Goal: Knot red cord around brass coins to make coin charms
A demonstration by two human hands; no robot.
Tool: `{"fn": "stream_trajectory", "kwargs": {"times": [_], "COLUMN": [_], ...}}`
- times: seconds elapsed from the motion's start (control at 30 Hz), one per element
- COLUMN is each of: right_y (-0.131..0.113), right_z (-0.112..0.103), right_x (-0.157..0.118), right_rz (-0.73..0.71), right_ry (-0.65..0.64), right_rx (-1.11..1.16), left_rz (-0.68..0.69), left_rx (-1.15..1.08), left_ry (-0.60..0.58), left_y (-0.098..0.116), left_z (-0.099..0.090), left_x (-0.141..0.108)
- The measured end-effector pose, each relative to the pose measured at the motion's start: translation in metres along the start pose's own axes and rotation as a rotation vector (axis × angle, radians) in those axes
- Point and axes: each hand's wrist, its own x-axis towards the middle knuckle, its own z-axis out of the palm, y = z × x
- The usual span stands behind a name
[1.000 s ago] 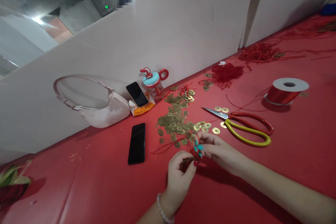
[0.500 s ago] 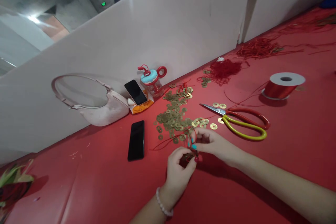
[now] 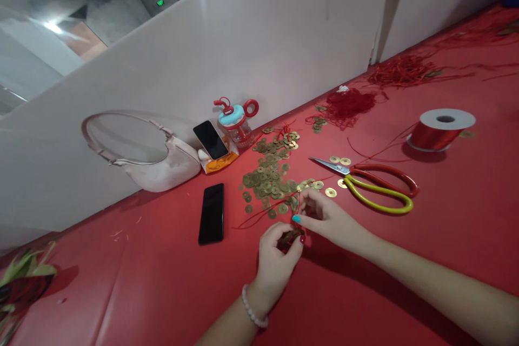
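Observation:
Fingers curled, my left hand (image 3: 276, 259) pinches a small bundle of coins (image 3: 291, 238) strung with red cord. Just above and to the right, my right hand (image 3: 322, 215) grips the thin red cord (image 3: 263, 217) between thumb and fingers, close to the bundle. Loose ends of this cord trail leftward over the table. Behind my hands lies a heap of brass coins (image 3: 265, 181) with holes in the middle. Scissors (image 3: 365, 181) with one red and one yellow handle lie to the right of the heap, beside a few single coins.
A ribbon spool (image 3: 433, 132) stands at the right on the red table (image 3: 162, 292). Tangled red cord (image 3: 351, 108) lies further back. Left of the coins are a black phone (image 3: 211, 213), a second phone (image 3: 211, 139), a cup (image 3: 239, 124) and a pale handbag (image 3: 166, 167) against the partition.
My right thumb and fingers have shifted slightly on the cord. My left hand keeps its hold on the coin bundle. The camera view has moved slightly.

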Motion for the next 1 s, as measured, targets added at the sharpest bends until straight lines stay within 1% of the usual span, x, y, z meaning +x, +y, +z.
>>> {"fn": "stream_trajectory", "kwargs": {"times": [0.07, 0.13, 0.27, 0.33, 0.47, 0.63, 0.8, 0.9, 1.0], "right_y": [0.003, 0.005, 0.001, -0.002, -0.003, -0.002, -0.007, -0.009, -0.008], "right_z": [-0.001, -0.002, -0.004, -0.003, -0.001, -0.005, -0.008, -0.009, -0.01], "right_x": [0.0, 0.0, -0.002, -0.003, -0.003, -0.001, -0.001, -0.001, -0.001], "right_rz": [-0.024, -0.025, 0.021, 0.056, 0.14, 0.19, 0.255, 0.263, 0.254], "right_ry": [0.042, 0.04, -0.077, -0.121, -0.133, -0.09, -0.133, -0.138, -0.128], "right_rx": [-0.082, -0.129, -0.212, -0.218, -0.168, -0.064, 0.028, 0.082, 0.088], "left_rz": [-0.003, -0.005, -0.002, 0.001, 0.008, -0.031, -0.014, -0.012, -0.017], "left_rx": [0.009, 0.013, -0.007, -0.012, 0.017, -0.002, -0.006, -0.015, -0.073], "left_ry": [-0.005, -0.009, 0.002, -0.01, -0.025, 0.003, 0.014, 0.01, 0.006], "left_y": [-0.001, -0.002, -0.003, -0.004, -0.003, -0.004, -0.005, -0.005, -0.006], "left_z": [0.0, 0.0, 0.001, 0.001, 0.001, 0.001, 0.0, 0.001, 0.001], "left_x": [0.0, 0.0, 0.0, -0.001, -0.001, -0.001, 0.0, 0.0, 0.0]}}
